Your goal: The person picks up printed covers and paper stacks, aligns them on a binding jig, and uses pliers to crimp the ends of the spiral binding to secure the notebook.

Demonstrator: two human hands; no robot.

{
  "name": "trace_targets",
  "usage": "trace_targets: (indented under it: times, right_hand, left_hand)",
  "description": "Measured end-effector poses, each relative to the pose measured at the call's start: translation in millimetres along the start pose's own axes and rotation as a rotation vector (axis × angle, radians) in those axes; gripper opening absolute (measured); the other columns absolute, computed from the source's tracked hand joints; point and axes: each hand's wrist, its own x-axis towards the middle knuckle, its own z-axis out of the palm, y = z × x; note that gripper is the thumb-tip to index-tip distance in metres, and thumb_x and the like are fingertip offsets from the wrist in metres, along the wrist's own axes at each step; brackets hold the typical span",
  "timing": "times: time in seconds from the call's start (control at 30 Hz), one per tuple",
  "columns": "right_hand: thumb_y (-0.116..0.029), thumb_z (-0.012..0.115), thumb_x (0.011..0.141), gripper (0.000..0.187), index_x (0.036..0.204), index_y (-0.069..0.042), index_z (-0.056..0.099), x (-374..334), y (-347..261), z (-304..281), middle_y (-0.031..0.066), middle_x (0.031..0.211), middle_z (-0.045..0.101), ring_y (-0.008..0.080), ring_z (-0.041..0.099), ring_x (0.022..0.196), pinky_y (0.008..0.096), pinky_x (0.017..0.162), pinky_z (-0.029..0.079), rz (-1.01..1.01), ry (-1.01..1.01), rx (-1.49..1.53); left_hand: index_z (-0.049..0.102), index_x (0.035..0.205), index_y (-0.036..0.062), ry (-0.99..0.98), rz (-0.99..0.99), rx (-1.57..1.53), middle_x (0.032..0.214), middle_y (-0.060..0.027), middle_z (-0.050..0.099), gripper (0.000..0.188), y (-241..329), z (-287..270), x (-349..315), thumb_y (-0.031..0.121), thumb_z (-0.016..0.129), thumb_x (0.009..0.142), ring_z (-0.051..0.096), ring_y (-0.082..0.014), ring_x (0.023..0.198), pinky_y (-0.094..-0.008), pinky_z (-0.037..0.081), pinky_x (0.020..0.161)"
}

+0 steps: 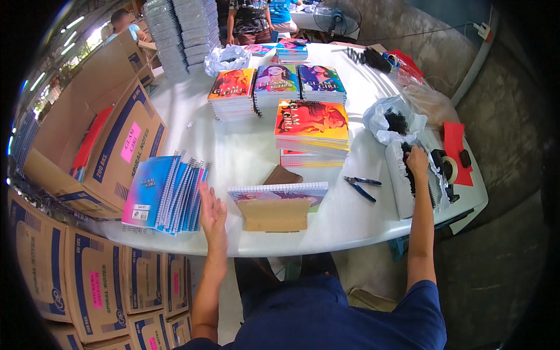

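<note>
My left hand (213,214) is held upright with its fingers stretched out and holds nothing. It is right beside a leaning pile of blue and pink spiral notebooks (153,192). Over on the right, my right hand (416,163) reaches into a long white box (398,186) of black spiral coils (433,197), its fingers curled down onto the coils; the fingertips are partly hidden. Between my hands, a notebook block (318,192) rests tilted against a brown cardboard stand (274,216) near the table's front edge. Blue-handled cutting pliers (363,189) lie to its right.
Orange notebook stacks (312,125) and further stacks (277,81) stand mid-table. A white bag of coils (396,119) and a tape roll (448,170) are at right. An open carton (116,151) is at left, with more cartons (96,280) below. People (251,20) stand at the far end.
</note>
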Motion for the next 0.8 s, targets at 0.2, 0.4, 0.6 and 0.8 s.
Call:
trace_targets:
  times: [0.2, 0.4, 0.6, 0.8]
  right_hand:
    - [-0.010, 0.062, 0.081, 0.017, 0.094, -0.001, 0.057, 13.9, 17.5, 10.2, 0.0249, 0.092, 0.062, 0.0430, 0.064, 0.083, 0.0524, 0.072, 0.051, -0.049, 0.021, -0.023]
    - [-0.008, 0.059, 0.082, 0.017, 0.099, -0.005, 0.057, 21.4, 26.3, -31.3, 0.0205, 0.094, 0.060, 0.0413, 0.063, 0.088, 0.0502, 0.074, 0.051, -0.095, 0.232, -0.064]
    - [0.010, 0.055, 0.080, 0.031, 0.101, -0.006, 0.071, -47.5, -137.2, -149.0, 0.0104, 0.101, 0.068, 0.0239, 0.066, 0.087, 0.0338, 0.078, 0.052, -0.428, -0.091, 0.824]
    - [0.002, 0.070, 0.080, 0.017, 0.096, -0.005, 0.073, -111.0, -195.1, -143.2, 0.0041, 0.080, 0.062, 0.0124, 0.051, 0.067, 0.0284, 0.063, 0.043, -0.335, -0.374, 1.240]
  left_hand:
    - [0.017, 0.152, 0.0039, 0.009, 0.074, 0.050, 0.159, -0.0144, 0.016, 0.072, 19.7, 4.4, 4.0, 0.011, 0.058, 0.093, 0.018, -0.0295, 0.146, -0.0410, 0.015, 0.117]
    - [0.024, 0.150, 0.0008, -0.019, 0.216, 0.212, 0.156, -0.0159, 0.025, 0.067, 49.8, 14.6, 11.9, 0.000, 0.054, 0.090, 0.022, -0.0281, 0.145, -0.0386, 0.016, 0.117]
    - [0.041, 0.145, 0.0104, -0.365, 0.601, 0.895, 0.151, -0.0178, 0.035, 0.067, 90.0, 105.9, 20.3, 0.027, 0.068, 0.085, 0.027, -0.0413, 0.141, -0.0566, 0.023, 0.110]
    - [0.049, 0.138, 0.0192, -0.713, 0.515, 1.156, 0.142, -0.0063, 0.050, 0.054, 67.6, 149.6, 26.6, 0.040, 0.059, 0.090, 0.043, -0.0384, 0.130, -0.0557, 0.031, 0.108]
